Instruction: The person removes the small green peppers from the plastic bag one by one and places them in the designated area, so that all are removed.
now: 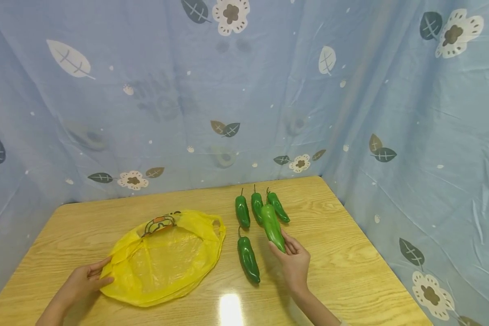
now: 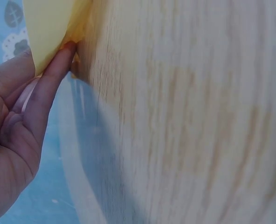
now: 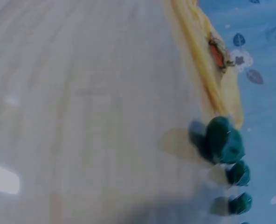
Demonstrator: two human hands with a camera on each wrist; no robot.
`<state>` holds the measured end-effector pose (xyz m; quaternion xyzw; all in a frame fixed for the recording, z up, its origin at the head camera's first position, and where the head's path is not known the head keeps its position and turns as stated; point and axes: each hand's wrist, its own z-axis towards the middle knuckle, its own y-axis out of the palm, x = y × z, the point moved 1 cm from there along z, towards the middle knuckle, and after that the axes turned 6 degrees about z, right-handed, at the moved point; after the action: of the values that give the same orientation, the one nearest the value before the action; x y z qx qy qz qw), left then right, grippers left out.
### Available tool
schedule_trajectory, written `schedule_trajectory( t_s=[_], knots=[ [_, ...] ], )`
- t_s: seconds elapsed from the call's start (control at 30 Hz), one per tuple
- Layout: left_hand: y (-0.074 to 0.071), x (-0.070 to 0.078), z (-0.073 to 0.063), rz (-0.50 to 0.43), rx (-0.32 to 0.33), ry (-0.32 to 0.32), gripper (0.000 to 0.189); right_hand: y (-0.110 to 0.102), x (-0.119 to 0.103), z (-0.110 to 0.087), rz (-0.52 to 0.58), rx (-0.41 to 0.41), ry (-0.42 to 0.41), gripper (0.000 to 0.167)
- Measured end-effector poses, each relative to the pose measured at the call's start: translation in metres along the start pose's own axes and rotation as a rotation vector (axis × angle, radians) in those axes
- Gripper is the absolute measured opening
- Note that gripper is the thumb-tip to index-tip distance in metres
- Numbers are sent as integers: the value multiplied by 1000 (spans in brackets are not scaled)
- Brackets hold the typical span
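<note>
A yellow plastic bag (image 1: 163, 290) lies spread with its mouth open on the wooden table. My left hand (image 1: 81, 283) pinches the bag's left edge between thumb and fingers; the left wrist view shows the same hand (image 2: 26, 107) at the yellow film (image 2: 49, 32). My right hand (image 1: 295, 265) holds a lighter green pepper (image 1: 271, 224) by its lower end, tilted with its stem end away from me. A darker green pepper (image 1: 248, 260) lies just left of that hand. Behind are three more: a left one (image 1: 242, 211), a partly covered middle one (image 1: 257, 207) and a right one (image 1: 279, 208).
The wooden table (image 1: 342, 271) reaches to a blue patterned curtain (image 1: 244, 90) at the back and sides. Light glares off the front of the tabletop. In the right wrist view several dark peppers (image 3: 224, 142) stand near the bag (image 3: 205, 70).
</note>
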<state>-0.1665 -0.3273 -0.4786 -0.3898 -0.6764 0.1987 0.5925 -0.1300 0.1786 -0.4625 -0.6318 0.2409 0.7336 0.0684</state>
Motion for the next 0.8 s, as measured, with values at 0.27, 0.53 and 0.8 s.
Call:
schedule_trajectory(
  t_s=[0.27,0.53,0.8],
  knots=[
    [0,0,-1,-1,-1,0,74,-18,12,-1,-53,40,-1,52],
    [0,1,0,14,-5,-9,76,-28,19,-4,-114,60,-11,53],
    [0,2,0,2,-3,-9,76,-37,32,-9,-211,52,-23,53]
  ],
)
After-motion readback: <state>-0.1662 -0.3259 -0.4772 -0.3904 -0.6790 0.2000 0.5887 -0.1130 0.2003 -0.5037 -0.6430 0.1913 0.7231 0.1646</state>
